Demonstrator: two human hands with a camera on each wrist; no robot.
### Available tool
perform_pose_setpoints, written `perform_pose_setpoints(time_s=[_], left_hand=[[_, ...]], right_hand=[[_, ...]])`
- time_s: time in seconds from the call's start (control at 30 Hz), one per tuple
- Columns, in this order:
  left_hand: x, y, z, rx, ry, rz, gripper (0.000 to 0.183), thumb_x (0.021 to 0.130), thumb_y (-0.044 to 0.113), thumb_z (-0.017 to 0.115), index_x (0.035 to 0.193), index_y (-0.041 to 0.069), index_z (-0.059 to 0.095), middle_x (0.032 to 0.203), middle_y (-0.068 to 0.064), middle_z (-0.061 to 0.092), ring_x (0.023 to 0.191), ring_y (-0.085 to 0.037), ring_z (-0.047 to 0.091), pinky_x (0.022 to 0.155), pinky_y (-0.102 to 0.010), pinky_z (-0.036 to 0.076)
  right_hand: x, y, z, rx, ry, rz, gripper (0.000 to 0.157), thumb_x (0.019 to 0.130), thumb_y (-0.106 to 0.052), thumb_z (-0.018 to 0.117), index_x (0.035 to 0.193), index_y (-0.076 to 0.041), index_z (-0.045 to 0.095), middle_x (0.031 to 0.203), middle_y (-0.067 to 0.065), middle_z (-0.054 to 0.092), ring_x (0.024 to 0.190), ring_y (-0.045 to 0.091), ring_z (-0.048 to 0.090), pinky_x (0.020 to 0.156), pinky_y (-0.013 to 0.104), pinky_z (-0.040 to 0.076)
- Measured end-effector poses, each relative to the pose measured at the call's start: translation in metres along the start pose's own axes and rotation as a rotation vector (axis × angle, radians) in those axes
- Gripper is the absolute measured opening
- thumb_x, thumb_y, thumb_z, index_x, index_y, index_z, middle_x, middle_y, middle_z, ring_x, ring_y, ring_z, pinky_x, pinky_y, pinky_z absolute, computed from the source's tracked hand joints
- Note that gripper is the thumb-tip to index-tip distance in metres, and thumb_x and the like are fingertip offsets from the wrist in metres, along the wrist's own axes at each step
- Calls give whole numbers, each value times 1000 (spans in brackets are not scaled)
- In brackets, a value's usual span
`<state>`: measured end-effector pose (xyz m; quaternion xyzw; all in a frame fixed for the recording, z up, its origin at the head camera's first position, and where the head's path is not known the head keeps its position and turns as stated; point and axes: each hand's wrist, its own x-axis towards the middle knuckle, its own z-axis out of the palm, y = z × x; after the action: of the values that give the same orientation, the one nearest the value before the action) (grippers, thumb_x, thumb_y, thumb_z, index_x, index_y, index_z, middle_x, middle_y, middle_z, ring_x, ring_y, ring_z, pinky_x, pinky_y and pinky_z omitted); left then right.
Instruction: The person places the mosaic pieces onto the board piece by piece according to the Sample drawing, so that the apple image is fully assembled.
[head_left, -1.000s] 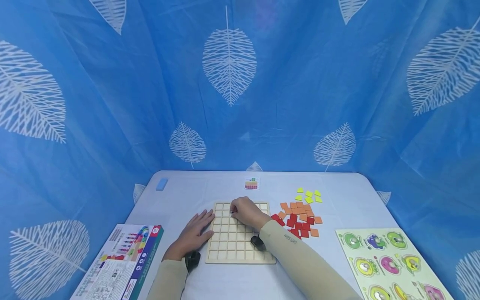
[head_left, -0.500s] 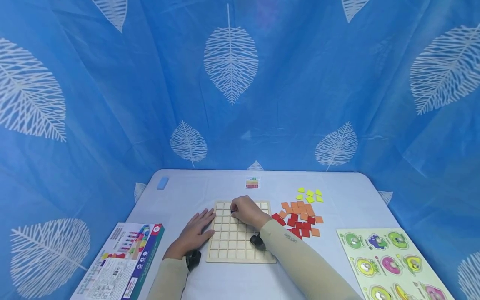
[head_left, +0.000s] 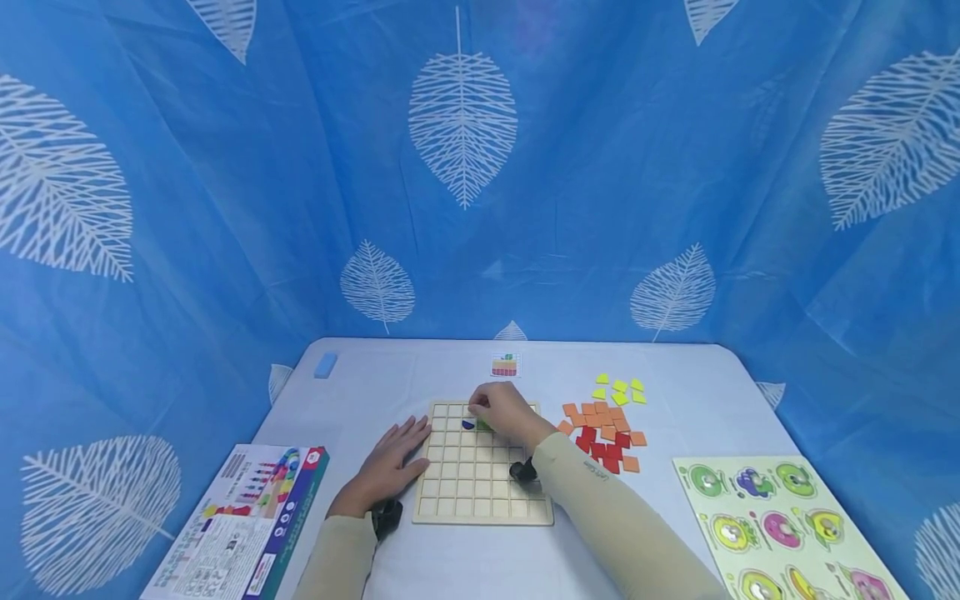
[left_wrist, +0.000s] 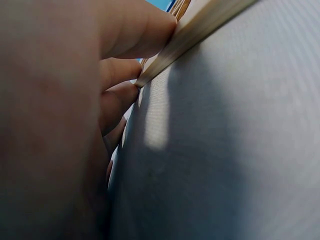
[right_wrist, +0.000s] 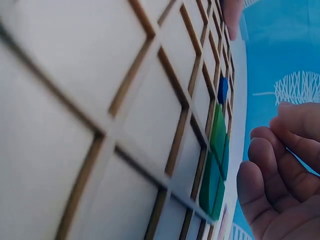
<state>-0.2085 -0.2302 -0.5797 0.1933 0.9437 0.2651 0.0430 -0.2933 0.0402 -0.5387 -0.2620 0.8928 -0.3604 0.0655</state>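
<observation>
In the head view a wooden grid board (head_left: 455, 482) lies flat on the table. My left hand (head_left: 393, 464) rests at its left edge, its fingertips touching the wooden side in the left wrist view. Above the board's upper part is my right hand (head_left: 504, 410); its fingers (right_wrist: 265, 172) curl loosely, apart from the board, with nothing visible in them. A dark blue piece (head_left: 468, 424) sits in one square. Right of it, partly covered by the hand, are green pieces (right_wrist: 218, 131) in neighbouring squares. Other upper squares are hidden under the hand.
Orange tiles (head_left: 602, 414), red tiles (head_left: 612, 452) and yellow pieces (head_left: 619, 387) lie right of the board. A picture card (head_left: 506, 365) and a blue block (head_left: 326, 366) are farther back. A box (head_left: 247, 521) stands left, a fruit puzzle sheet (head_left: 780, 525) right.
My right hand has come off the blue piece and shifted right and slightly away, uncovering the blue piece and part of a green one. My left hand has stayed in place.
</observation>
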Motion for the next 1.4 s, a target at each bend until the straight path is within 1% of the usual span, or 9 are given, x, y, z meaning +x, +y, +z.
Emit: perform_pose_setpoints(time_s=[0.17,0.33,0.47,0.7,0.83,1.0,1.17,1.33,1.4], left_hand=[[0,0,0,-5,7,4,62,108,32,60,160,4,43,168,-9,34,157,-32,21,127,-49,11],[-1,1,0,-24,33,26,62,106,31,62,159,3,45,167,-12,36,156,-36,24,127,-52,13],[-2,0,1,-36,54,39,62,106,32,63,158,2,47,166,-13,38,155,-37,26,126,-53,15],[0,-2,0,-19,9,35,63,108,33,59,161,3,42,169,-10,33,157,-32,21,127,-49,11],[0,-2,0,-23,14,31,62,108,32,60,160,3,43,168,-10,33,157,-33,21,127,-50,11],[0,-1,0,-23,9,18,62,108,31,60,161,3,43,169,-9,33,157,-32,21,127,-50,11],[0,-1,0,-27,10,3,62,108,32,61,161,5,43,169,-8,34,157,-31,21,127,-50,11],[1,-2,0,-27,12,11,63,108,33,60,161,4,43,169,-9,33,157,-32,21,127,-50,10],[1,-3,0,-18,10,17,63,108,33,60,161,4,43,169,-9,33,157,-31,20,127,-49,11]], right_hand=[[-3,7,-5,9,20,5,10,106,-17,67,104,-12,76,92,-8,68,85,9,63,79,34,57],[-7,16,-9,6,34,6,10,105,-17,68,104,-12,77,92,-8,68,84,9,63,78,35,57],[-10,20,-16,-4,56,23,9,105,-16,69,105,-11,77,92,-7,68,84,10,63,78,35,57],[-16,31,-30,-18,103,87,8,103,-16,72,104,-12,78,94,-7,69,89,11,64,84,37,57],[-20,40,-39,-16,127,95,7,102,-14,72,104,-11,78,94,-6,70,88,13,64,83,38,57],[-28,51,-51,10,132,152,7,102,-16,73,105,-12,78,93,-5,68,86,14,63,81,38,58],[-34,62,-64,-22,142,225,11,101,-18,75,109,-12,77,96,-4,68,89,16,62,86,40,58],[-40,78,-82,-11,157,281,15,101,-16,74,113,-8,76,99,0,69,92,20,62,89,43,57],[-43,86,-90,-6,171,288,18,101,-15,74,116,-5,75,101,3,69,94,22,64,90,45,57]])
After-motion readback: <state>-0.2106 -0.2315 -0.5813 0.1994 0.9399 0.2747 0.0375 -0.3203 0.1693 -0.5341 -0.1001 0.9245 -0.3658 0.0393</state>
